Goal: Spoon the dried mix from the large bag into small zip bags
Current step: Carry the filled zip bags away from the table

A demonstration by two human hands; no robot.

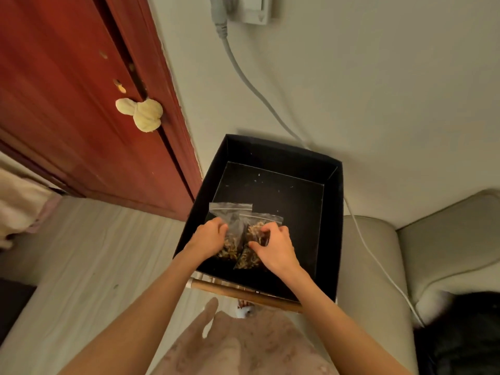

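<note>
Against a pale wall [378, 90] beside a red door [67, 104], a black box [331, 226] holds two small zip bags of dried mix. The left hand [207, 239] pinches the left zip bag [234, 221]; the right hand [276, 246] grips the right zip bag [257, 234], which overlaps it.

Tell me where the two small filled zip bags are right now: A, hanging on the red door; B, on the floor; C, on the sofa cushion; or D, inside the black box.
D: both zip bags sit inside the black box, with the left hand on one and the right hand on the other.
</note>
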